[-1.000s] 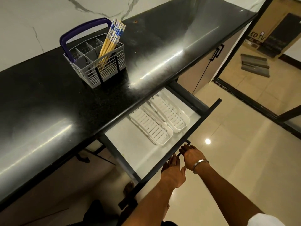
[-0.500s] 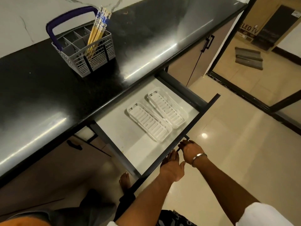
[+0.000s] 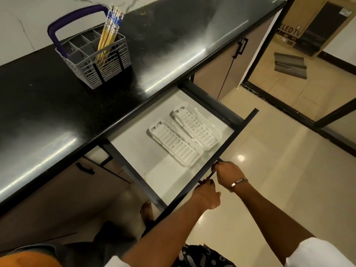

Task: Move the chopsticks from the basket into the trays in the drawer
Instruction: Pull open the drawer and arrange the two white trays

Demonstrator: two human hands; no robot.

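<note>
Drawer (image 3: pixel 134 151) with dark frame and pale grey floor now drawn further out from under black polished counter (image 3: pixel 57 112) than a second ago, both trays fully exposed. Access for loading judged adequate; opening step judged near its end, transfer not yet begun.

Far left: one grey plastic mesh basket (image 3: pixel 107 66) with blue handle, standing on counter. Yellow chopsticks (image 3: pixel 107 35) with blue-patterned white tops all in basket's right compartment, leaning upright; exact count not readable, roughly ten. None moved.

Centre: two white slotted plastic trays (image 3: pixel 177 145), side by side in drawer, touching or nearly so, both empty.

Near right: left hand (image 3: pixel 206 195) curled over drawer's front edge, fingers closed on handle. Right hand (image 3: pixel 227 174), metal bangle (image 3: pixel 238 183) at wrist, likewise clamped on same edge, just beside left. One bare foot (image 3: pixel 147 209) visible below drawer.
</note>
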